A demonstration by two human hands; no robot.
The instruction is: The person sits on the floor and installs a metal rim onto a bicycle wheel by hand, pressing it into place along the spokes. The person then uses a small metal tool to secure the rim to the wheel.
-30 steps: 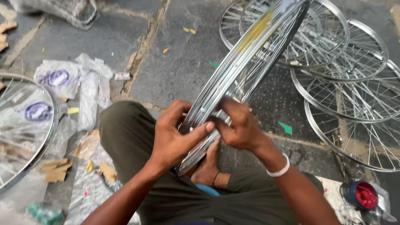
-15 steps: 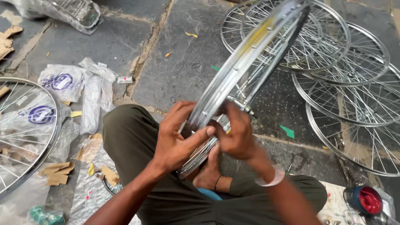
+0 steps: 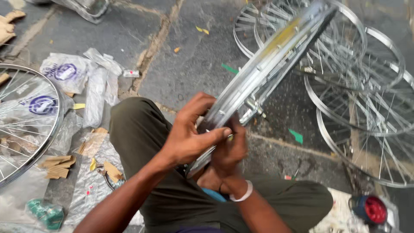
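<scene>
Both hands grip the silver wheel rim (image 3: pixel 263 69) over the lap: left hand (image 3: pixel 189 138) wraps it, right hand (image 3: pixel 228 151) pinches beneath.

Grey stone-slab floor (image 3: pixel 77 39) lay in daylight, its cracked joints (image 3: pixel 151 47) dusty, with plastic wrappers (image 3: pixel 64 71) and cardboard scraps (image 3: pixel 56 166) scattered.

Soft, even daylight is falling across the stone floor (image 3: pixel 189 64), casting only faint shadows. Glare is flashing off the wheel rim (image 3: pixel 267 69), which is smearing with motion blur toward the top. The hands (image 3: pixel 189 133) are staying fairly sharp; the frame's corners are softening slightly.
</scene>
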